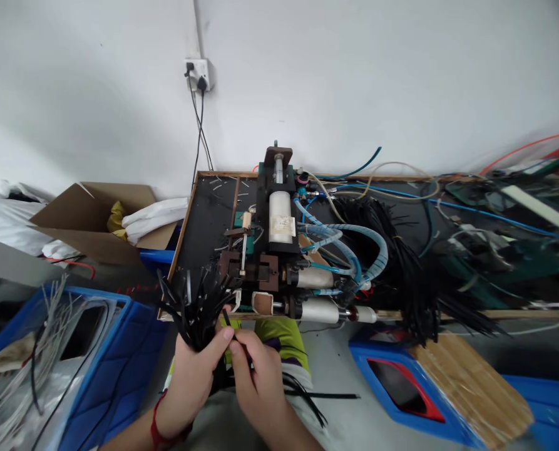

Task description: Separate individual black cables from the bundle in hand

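My left hand (192, 373) is closed round a bundle of black cables (197, 313), whose loose ends fan out upward over the bench edge. A red band circles that wrist. My right hand (260, 369) is closed, thumb and forefinger pinching a single black cable (227, 318) beside the left thumb. Just beyond both hands stands a pneumatic machine (280, 216) with white cylinders and brown metal blocks. More black cable ends hang below my hands across my lap.
A blue crate (114, 369) holding pale wires stands at the left, with a cardboard box (96, 244) behind it. Blue air hoses (377, 250) loop right of the machine. Another black cable bundle (410, 288) hangs over the bench edge. Blue bins (382, 394) and a brown cardboard piece (471, 388) lie lower right.
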The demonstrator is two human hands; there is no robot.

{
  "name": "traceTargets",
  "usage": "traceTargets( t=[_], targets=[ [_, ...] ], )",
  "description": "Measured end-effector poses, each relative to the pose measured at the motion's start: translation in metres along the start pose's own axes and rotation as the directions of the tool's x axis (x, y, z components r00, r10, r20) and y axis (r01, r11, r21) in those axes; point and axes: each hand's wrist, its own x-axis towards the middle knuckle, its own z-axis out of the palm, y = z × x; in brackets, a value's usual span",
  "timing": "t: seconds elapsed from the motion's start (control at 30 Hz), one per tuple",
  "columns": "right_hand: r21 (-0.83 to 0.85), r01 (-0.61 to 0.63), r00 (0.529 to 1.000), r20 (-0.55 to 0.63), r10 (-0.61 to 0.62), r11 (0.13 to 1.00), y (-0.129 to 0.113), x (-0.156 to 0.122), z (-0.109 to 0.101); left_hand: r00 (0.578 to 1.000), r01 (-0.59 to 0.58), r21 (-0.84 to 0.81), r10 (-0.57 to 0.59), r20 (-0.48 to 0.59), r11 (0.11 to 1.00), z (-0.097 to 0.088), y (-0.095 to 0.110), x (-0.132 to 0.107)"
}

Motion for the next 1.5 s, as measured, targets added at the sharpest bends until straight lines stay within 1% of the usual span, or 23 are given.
traceTargets(
  t=[0.07, 0.13, 0.23, 0.3, 0.37, 0.47, 0.53, 0.57, 0.6, 0.63, 0.7, 0.77, 0.83, 0.9, 0.97, 1.07, 1.23, 1.37, 1.5],
  targets=[
    [0.039, -0.039, 0.999, 0.008, 0.039, 0.998, 0.001, 0.003, 0.001, 1.0, -0.001, 0.014, 0.002, -0.029, 1.0, -0.001, 0.0, 0.002],
    [0.118, -0.105, 0.994, 0.049, 0.1, 0.988, 0.005, 0.003, 0.002, 0.999, -0.023, 0.033, 0.024, -0.046, 0.999, 0.0, 0.001, 0.004],
    [0.304, -0.218, 0.969, 0.179, 0.17, 0.927, 0.013, 0.003, 0.003, 0.997, -0.063, 0.054, 0.065, -0.034, 0.996, 0.001, 0.006, 0.007],
    [0.401, -0.265, 0.953, 0.245, 0.176, 0.877, 0.016, 0.002, 0.003, 0.997, -0.072, 0.057, 0.073, -0.026, 0.996, 0.002, 0.009, 0.008],
    [0.444, -0.277, 0.948, 0.27, 0.168, 0.852, 0.019, 0.003, 0.002, 0.997, -0.064, 0.06, 0.067, -0.034, 0.996, 0.003, 0.01, 0.008],
    [0.453, -0.285, 0.945, 0.279, 0.169, 0.845, 0.022, 0.003, 0.004, 0.998, -0.044, 0.054, 0.047, -0.048, 0.998, 0.004, 0.01, 0.009],
    [0.498, -0.295, 0.944, 0.284, 0.168, 0.816, 0.025, 0.002, 0.007, 0.998, -0.039, 0.024, 0.04, -0.057, 0.999, 0.005, 0.011, 0.01],
    [0.552, -0.304, 0.944, 0.286, 0.166, 0.776, 0.027, 0.001, 0.01, 0.998, -0.037, 0.005, 0.037, -0.052, 0.999, 0.005, 0.011, 0.011],
    [0.627, -0.316, 0.944, 0.282, 0.171, 0.712, 0.029, 0.0, 0.012, 0.998, -0.037, -0.014, 0.036, -0.042, 0.999, 0.005, 0.011, 0.012],
    [0.71, -0.329, 0.943, 0.274, 0.186, 0.622, 0.03, -0.001, 0.015, 0.999, -0.039, -0.031, 0.038, -0.029, 0.999, 0.004, 0.012, 0.013],
    [0.851, -0.338, 0.937, 0.263, 0.229, 0.402, 0.031, -0.002, 0.019, 0.998, -0.056, -0.056, 0.056, -0.003, 0.997, 0.001, 0.013, 0.016],
    [0.924, -0.323, 0.93, 0.269, 0.252, 0.206, 0.03, 0.0, 0.021, 0.997, -0.076, -0.075, 0.077, 0.011, 0.994, -0.002, 0.013, 0.019],
    [0.946, -0.314, 0.926, 0.288, 0.242, 0.077, 0.028, 0.003, 0.022, 0.996, -0.087, -0.097, 0.089, 0.016, 0.991, -0.005, 0.012, 0.02],
    [0.949, -0.315, 0.922, 0.304, 0.24, 0.005, 0.027, 0.006, 0.022, 0.996, -0.084, -0.116, 0.087, 0.022, 0.99, -0.006, 0.012, 0.021],
    [0.947, -0.319, 0.918, 0.317, 0.241, -0.028, 0.026, 0.009, 0.023, 0.997, -0.078, -0.129, 0.081, 0.016, 0.989, -0.006, 0.012, 0.021],
    [0.946, -0.323, 0.916, 0.322, 0.24, -0.037, 0.026, 0.011, 0.024, 0.998, -0.057, -0.136, 0.058, 0.006, 0.989, -0.004, 0.013, 0.02],
    [0.944, -0.325, 0.914, 0.328, 0.239, -0.051, 0.027, 0.013, 0.025, 0.999, -0.037, -0.148, 0.041, 0.024, 0.988, -0.005, 0.012, 0.021],
    [0.945, -0.324, 0.912, 0.322, 0.254, -0.034, 0.027, 0.012, 0.025, 0.997, -0.057, -0.164, 0.063, 0.033, 0.985, -0.005, 0.012, 0.021],
    [0.947, -0.321, 0.91, 0.312, 0.271, -0.011, 0.025, 0.013, 0.026, 0.993, -0.084, -0.194, 0.099, 0.067, 0.977, -0.005, 0.013, 0.02]
  ],
)
